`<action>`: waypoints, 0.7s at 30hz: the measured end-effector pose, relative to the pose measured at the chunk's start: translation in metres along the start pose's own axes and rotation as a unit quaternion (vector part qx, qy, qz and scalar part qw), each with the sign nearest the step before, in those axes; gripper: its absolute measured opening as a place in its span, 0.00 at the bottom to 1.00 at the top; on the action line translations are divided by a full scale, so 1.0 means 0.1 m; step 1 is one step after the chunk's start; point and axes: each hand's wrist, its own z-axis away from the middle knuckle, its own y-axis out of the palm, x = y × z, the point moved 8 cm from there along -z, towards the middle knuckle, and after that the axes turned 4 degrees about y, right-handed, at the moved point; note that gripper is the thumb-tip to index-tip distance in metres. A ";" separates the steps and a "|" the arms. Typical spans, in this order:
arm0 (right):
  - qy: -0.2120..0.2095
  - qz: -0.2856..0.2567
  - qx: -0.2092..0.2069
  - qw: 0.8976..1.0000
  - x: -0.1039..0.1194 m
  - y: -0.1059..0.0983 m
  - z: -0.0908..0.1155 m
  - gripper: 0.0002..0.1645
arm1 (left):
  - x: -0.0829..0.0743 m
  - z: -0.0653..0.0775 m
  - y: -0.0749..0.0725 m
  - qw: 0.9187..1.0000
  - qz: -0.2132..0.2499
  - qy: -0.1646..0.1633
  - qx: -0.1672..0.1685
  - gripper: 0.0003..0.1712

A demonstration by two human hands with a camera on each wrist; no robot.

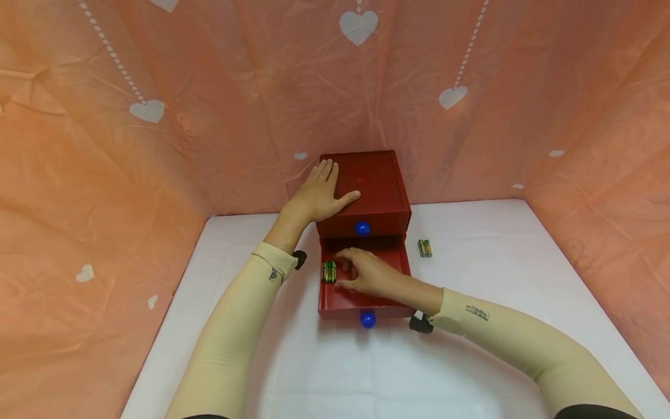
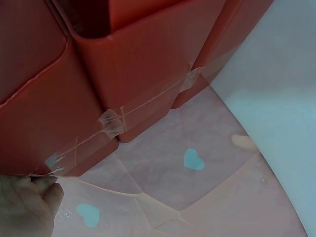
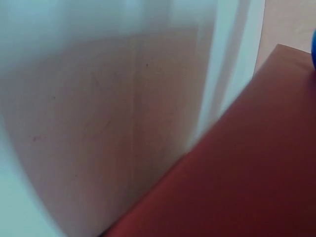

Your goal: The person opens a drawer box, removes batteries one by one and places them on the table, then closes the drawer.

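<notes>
Red cabinet (image 1: 377, 180) stands upright, upper drawer (image 1: 340, 226) closed. Lower drawer (image 1: 342, 301), also red, blue knob (image 1: 368, 319), sits pulled out past the cabinet front. I see green-and-gold batteries (image 1: 328, 272) lying in it side by side, toward cabinet left.

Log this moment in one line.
left hand: on cabinet top | right hand: over open lower drawer, near batteries | other batteries: on table

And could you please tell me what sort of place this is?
Probably a makeshift recording booth: orange heart-print sheets stand round three sides of a white-topped table holding a red drawer box.
</notes>
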 end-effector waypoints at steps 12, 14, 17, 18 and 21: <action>0.005 0.009 0.014 1.000 -0.01 0.05 -0.03 0.33 | 0.00 0.00 0.01 1.000 0.002 -0.001 -0.002 0.59; 0.005 0.009 0.014 1.000 -0.02 0.06 -0.03 0.33 | 0.00 0.00 0.01 1.000 0.002 -0.001 -0.003 0.59; 0.006 0.008 0.013 1.000 -0.01 0.05 -0.03 0.32 | 0.00 0.00 0.00 1.000 0.002 -0.001 -0.004 0.59; 0.007 0.007 0.013 1.000 -0.01 0.05 -0.03 0.31 | 0.00 0.00 0.00 1.000 0.003 -0.001 -0.004 0.59; 0.007 0.004 0.011 1.000 0.00 0.04 -0.03 0.31 | 0.00 -0.01 0.00 1.000 0.003 0.000 -0.006 0.59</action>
